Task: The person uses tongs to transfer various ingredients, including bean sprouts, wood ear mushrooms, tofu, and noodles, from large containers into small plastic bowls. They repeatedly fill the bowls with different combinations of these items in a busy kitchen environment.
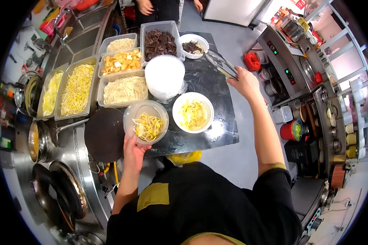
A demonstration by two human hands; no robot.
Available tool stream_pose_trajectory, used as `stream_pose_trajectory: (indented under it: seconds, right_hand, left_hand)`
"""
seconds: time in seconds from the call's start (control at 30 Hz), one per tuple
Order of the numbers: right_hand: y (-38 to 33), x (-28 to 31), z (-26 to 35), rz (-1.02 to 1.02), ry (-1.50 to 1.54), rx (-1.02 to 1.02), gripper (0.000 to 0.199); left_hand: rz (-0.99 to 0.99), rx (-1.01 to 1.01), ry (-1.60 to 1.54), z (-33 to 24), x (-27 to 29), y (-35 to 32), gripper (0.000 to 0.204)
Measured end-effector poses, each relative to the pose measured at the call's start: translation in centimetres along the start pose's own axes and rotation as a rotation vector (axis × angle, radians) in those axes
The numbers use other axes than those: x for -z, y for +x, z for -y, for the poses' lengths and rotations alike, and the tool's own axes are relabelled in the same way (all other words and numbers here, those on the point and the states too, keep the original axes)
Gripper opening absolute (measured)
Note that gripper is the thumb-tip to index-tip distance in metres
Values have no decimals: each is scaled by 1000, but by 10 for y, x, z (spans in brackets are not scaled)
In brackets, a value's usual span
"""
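Observation:
My left hand (pixel 135 154) grips the near rim of a round translucent plastic bowl (pixel 131 109) that has bean sprouts (pixel 149 127) in it. In my right hand (pixel 246 83) is a pair of metal tongs (pixel 221 65), pointing away to the left. The tongs' tips are beside a far white bowl (pixel 198 37) with black fungus and pale shreds inside. Between my hands, a white bowl (pixel 210 108) of sprouts and pale leaves stands on the black tabletop (pixel 188 143). Behind it rises a stack of white bowls (pixel 164 75).
Plastic tubs hold black fungus (pixel 160 44), fried tofu cubes (pixel 120 62), pale shreds (pixel 124 90) and bean sprouts (pixel 77 90). A round dark board (pixel 104 134) lies at left, above woks (pixel 65 192). Another person's hand (pixel 145 7) shows at the far edge. Right, stoves (pixel 284 61) line the wall.

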State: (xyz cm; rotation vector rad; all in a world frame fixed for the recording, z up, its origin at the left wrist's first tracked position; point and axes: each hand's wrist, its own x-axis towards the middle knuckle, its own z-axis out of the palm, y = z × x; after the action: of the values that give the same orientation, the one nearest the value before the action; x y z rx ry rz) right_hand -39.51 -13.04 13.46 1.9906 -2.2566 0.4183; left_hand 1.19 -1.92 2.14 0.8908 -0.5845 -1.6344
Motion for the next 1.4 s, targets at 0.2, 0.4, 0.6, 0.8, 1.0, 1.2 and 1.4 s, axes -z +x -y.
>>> stream_pose_trajectory:
  seconds: [0.2, 0.4, 0.6, 0.8, 1.0, 1.2, 1.4]
  right_hand:
    - [-29, 26, -25, 224, 338, 134, 63]
    - [-73, 17, -38, 656, 367, 193, 67]
    - [-45, 49, 34, 615, 454, 405, 64]
    - [8, 52, 110, 607, 370, 511, 69]
    - [97, 37, 152, 184, -170, 212, 65]
    - [190, -48, 171, 511, -389, 15, 64]
    - [199, -107, 170, 463, -409, 149, 58]
  left_hand:
    - [-233, -91, -39, 18, -3, -65, 48]
    - [-389, -151, -82, 14, 40, -118, 54]
    - [-417, -210, -74, -16, 67, -92, 59]
    - [-331, -299, -152, -75, 96, -41, 62]
    - [-214, -384, -107, -134, 138, 0, 68]
    - [-209, -332, -158, -165, 148, 50, 68]
    - [-186, -251, -192, -168, 158, 71, 62]
